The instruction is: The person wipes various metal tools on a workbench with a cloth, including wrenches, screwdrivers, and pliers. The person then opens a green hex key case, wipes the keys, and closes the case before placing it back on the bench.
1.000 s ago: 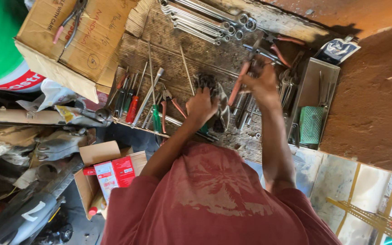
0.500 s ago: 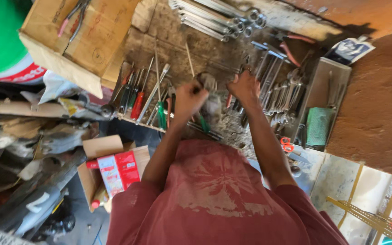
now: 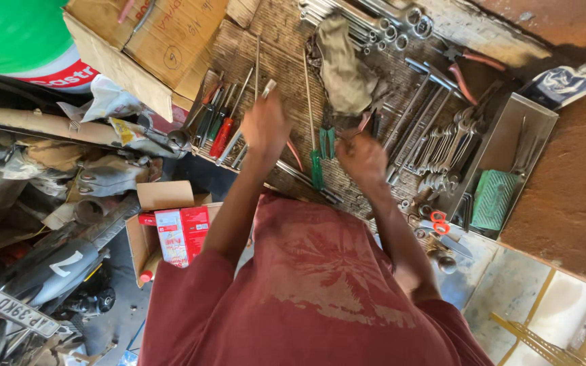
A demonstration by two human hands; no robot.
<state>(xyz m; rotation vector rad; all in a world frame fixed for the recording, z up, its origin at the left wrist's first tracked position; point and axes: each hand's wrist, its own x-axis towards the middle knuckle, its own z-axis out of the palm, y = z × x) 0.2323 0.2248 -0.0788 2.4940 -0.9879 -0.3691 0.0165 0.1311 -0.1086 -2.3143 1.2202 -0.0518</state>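
Hands reach over a counter [image 3: 266, 41] full of tools. Left hand [image 3: 264, 127] pinches a thin metal tool [image 3: 266, 88] above the screwdrivers [image 3: 220, 125]. Right hand [image 3: 361, 158] sits blurred beside green pliers [image 3: 326, 141]; its fingers I cannot tell.

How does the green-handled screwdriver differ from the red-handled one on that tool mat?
The green-handled screwdriver lies in the middle of the mat, between the two hands, while the red-handled screwdriver lies at the mat's left end, among other dark-handled tools. The green one shows a long thin shaft above a slim handle; the red one's handle looks thicker, and its shaft shorter. Both lie flat, untouched, with their handles toward the person.
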